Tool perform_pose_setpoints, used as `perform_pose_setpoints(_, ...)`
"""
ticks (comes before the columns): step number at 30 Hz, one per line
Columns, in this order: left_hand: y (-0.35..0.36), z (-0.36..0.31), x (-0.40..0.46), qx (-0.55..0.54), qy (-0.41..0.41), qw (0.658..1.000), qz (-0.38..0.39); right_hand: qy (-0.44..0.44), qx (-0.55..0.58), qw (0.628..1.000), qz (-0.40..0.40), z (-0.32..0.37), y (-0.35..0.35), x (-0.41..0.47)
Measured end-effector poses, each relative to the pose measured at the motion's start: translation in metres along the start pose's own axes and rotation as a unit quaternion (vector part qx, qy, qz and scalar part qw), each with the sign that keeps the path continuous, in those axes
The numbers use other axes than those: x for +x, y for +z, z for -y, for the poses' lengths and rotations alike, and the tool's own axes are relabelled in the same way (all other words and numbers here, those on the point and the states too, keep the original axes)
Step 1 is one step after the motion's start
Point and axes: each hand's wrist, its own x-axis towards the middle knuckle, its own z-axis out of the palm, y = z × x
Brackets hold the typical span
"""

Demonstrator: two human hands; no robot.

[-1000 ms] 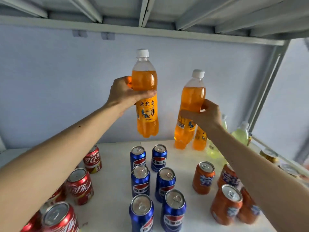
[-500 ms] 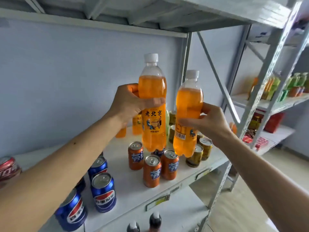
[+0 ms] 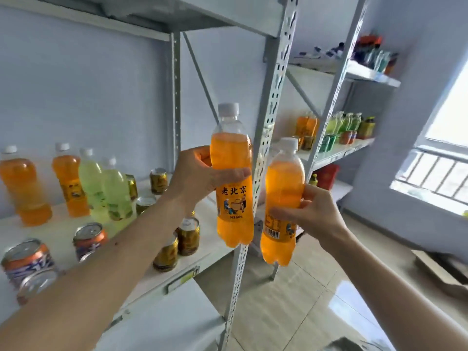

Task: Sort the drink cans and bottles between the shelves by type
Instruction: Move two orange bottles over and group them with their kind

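Shelving behind, orange bottle [image 3: 234, 178] in each hand

Four orange bottles [image 3: 234, 178] (two held), two green bottles [image 3: 101, 188], and several cans [image 3: 188, 239].

A perforated upright post [image 3: 268, 153] stands just behind the 2 held bottles; right of it, open floor [image 3: 316, 287]; left, shelf [image 3: 60, 231] crowded with cans and bottles.

Near shelf [image 3: 63, 231]: white board carrying orange soda bottles [image 3: 24, 188], pale green bottles [image 3: 106, 188], orange cans [image 3: 25, 259], gold cans [image 3: 188, 235].
Far shelf [image 3: 336, 152]: bottles and cans stood, blurred.
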Motion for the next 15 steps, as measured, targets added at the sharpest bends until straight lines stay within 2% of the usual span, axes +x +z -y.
perform_pose_setpoints(15, 0.214, 0.047, 0.136, -0.023, 0.006, 0.995, 0.092, 0.066, -0.021, 0.985, -0.156, -0.124, -0.138, 0.119)
